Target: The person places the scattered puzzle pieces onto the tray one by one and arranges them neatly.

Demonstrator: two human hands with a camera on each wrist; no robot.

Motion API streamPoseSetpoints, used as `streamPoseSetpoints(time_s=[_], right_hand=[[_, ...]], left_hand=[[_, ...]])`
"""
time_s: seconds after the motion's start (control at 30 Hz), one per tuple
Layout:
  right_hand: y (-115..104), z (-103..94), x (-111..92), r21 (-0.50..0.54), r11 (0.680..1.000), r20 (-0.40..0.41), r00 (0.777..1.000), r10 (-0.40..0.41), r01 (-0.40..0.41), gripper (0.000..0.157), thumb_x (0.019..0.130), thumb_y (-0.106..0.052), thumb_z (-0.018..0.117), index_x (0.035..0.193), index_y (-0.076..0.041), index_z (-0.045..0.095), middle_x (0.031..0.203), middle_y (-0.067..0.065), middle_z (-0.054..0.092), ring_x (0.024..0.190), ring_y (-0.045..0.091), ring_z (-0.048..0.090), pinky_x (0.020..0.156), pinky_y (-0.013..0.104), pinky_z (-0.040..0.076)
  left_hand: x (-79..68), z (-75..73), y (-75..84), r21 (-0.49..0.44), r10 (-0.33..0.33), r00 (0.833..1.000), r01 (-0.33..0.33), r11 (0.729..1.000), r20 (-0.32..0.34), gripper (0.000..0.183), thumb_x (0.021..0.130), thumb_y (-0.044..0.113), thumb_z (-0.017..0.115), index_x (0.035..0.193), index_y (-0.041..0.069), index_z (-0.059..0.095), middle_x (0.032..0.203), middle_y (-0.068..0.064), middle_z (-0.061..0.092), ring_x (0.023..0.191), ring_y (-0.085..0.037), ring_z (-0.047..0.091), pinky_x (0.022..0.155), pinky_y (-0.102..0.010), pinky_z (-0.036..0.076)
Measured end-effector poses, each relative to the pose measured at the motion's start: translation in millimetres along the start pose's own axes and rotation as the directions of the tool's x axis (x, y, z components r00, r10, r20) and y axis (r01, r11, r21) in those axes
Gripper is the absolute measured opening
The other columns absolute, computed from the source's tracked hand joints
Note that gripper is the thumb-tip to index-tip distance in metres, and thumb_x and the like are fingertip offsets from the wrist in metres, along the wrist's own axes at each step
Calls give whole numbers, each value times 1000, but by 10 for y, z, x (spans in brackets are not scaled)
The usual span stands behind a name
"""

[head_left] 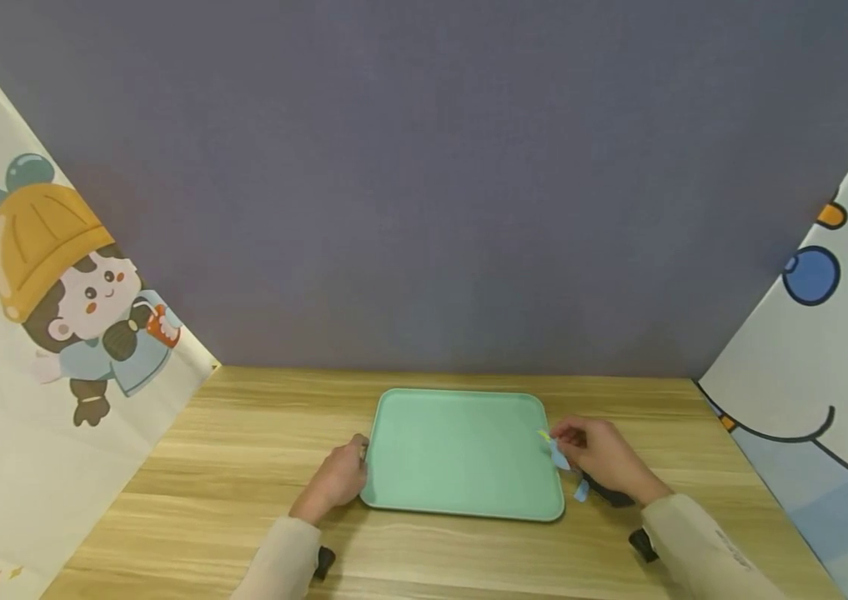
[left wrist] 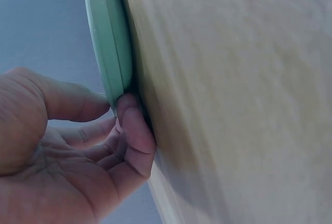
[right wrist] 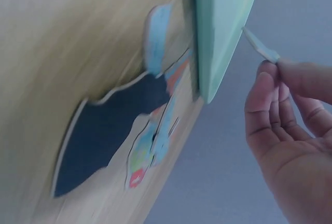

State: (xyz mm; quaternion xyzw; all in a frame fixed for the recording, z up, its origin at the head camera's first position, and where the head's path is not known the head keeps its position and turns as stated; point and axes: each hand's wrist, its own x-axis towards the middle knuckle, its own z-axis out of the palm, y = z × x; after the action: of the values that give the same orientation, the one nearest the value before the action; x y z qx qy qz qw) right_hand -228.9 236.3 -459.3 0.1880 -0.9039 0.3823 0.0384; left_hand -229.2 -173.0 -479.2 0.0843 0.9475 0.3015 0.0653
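Note:
A mint-green tray (head_left: 464, 454) lies on the wooden table. My left hand (head_left: 339, 475) pinches its left rim; in the left wrist view the thumb is on the rim and curled fingers (left wrist: 136, 130) reach under the edge. Over the tray's right edge, my right hand (head_left: 598, 454) pinches a thin, flat light-blue piece (head_left: 559, 455) between thumb and fingertips. A small yellow part shows at its upper end. From the right wrist view the same piece (right wrist: 261, 49) appears nearly edge-on, close to the tray rim (right wrist: 228, 53).
Right of the tray lie several flat cut-out pieces: a dark one with a jagged outline (right wrist: 111, 130), a light-blue strip (right wrist: 157, 37) and overlapping multicoloured ones (right wrist: 142, 154). A grey panel (head_left: 424, 183) rises behind the table, with printed cloths (head_left: 11, 467) at the sides.

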Motion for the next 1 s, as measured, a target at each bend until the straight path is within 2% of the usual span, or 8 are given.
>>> streamPoseSetpoints(time_s=[0.17,0.4,0.57,0.83,1.0], right_hand=[[-54,84,80,6,1000,3,1000,8,-8,14,87,-1,63,101,-3,66,87,7,64,78,14,59,67,27,50],[-163,199,207,10,1000,-8,1000,-26,26,13,84,1,67,96,-6,67,83,0,63,77,12,58,67,27,50],[-227,288,284,37,998,9,999,-52,52,13,84,2,66,95,-5,66,83,0,62,76,12,58,67,27,50],[-314,415,405,55,998,19,1000,-11,10,12,86,-2,66,96,-8,67,85,-2,62,78,11,58,69,29,49],[-353,510,495,86,996,33,999,-29,26,10,86,-2,65,95,-7,67,84,-2,61,77,12,57,68,29,49]], left_hand=[[1,8,-16,-7,-9,1000,9,1000,6,39,91,-1,49,129,-9,43,86,-13,60,69,-19,53,59,-33,47],[7,19,-37,-25,4,1000,-4,1000,15,38,91,0,49,127,-8,44,85,-10,60,64,-17,51,55,-31,45],[3,21,-34,-13,4,1000,-4,1000,9,37,91,0,49,126,-8,45,83,-10,60,65,-17,51,56,-31,45],[10,28,-46,-1,2,1000,-2,1000,16,37,91,0,48,127,-7,44,82,-9,58,63,-17,50,54,-31,44],[17,27,-41,-2,5,1000,-5,1000,20,37,91,0,48,128,-7,44,85,-10,59,66,-17,51,56,-31,45]])
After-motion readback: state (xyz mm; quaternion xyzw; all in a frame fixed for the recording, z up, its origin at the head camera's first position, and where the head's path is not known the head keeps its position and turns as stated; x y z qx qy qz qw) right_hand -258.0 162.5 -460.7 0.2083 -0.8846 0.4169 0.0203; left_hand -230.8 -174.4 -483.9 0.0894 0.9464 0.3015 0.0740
